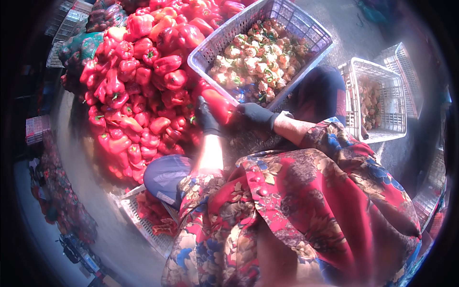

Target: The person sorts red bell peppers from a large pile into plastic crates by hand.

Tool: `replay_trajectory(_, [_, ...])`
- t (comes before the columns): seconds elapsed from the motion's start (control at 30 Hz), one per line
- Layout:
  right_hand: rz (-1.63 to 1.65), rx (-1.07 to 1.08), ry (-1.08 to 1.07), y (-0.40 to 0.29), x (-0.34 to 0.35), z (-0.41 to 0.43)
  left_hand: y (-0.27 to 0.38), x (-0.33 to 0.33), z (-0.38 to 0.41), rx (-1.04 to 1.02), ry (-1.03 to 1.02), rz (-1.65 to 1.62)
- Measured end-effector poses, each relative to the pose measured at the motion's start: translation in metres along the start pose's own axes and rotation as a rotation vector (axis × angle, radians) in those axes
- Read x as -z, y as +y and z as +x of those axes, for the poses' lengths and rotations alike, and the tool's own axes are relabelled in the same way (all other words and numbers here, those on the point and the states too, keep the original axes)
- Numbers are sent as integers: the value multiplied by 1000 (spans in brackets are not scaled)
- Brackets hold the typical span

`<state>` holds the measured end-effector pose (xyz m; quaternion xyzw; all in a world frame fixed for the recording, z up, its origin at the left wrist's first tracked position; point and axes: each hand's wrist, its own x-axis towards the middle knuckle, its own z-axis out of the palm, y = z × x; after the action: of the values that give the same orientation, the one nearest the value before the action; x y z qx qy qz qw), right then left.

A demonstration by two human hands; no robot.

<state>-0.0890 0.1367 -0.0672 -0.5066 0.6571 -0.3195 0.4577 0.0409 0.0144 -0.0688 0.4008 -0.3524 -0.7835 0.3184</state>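
Note:
My left hand (208,116), in a dark glove, grips a long red bell pepper (218,102) from its left side. My right hand (255,114), gloved too, is curled against the pepper's right end. Its fingers are mostly hidden, so whether a tool is in it cannot be made out. Just beyond both hands, a grey-blue plastic crate (303,23) holds many cut pepper cores (260,59) with pale seeds and green stems. A large heap of whole red bell peppers (140,79) lies to the left of the crate and reaches close to my left hand.
At right stands a white plastic crate (376,66) with more cores inside, another white crate (403,79) behind it. Red pepper pieces (157,215) lie in a low white crate (141,219) beside my left knee (166,175). Full mesh sacks (88,46) border the heap's far left.

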Motion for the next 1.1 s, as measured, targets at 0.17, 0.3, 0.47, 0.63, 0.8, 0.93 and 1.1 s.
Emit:
replay_trajectory(0.17, [-292, 186, 184, -20, -4, -1, 9, -1, -5, 11, -2, -11])
replay_trajectory(0.3, [-350, 223, 283, -48, 12, -5, 22, -31, -18, 54, -52, -65])
replay_trajectory(0.47, [-358, 135, 311, -21, 10, 4, 1, -24, 21, 40, -31, 111])
replay_trajectory(0.63, [-472, 186, 209, -34, 27, -7, -24, -1, 56, 8, -111, 78])
replay_trajectory(0.8, [-458, 94, 150, -44, 60, -31, -12, -8, 57, 82, -143, 37])
replay_trajectory(0.93, [-185, 104, 319, -54, 79, -34, 5, -36, 50, 123, 13, 25])
replay_trajectory(1.1, [30, 89, 445, -64, 64, -4, 25, -59, 25, 121, 158, 27])
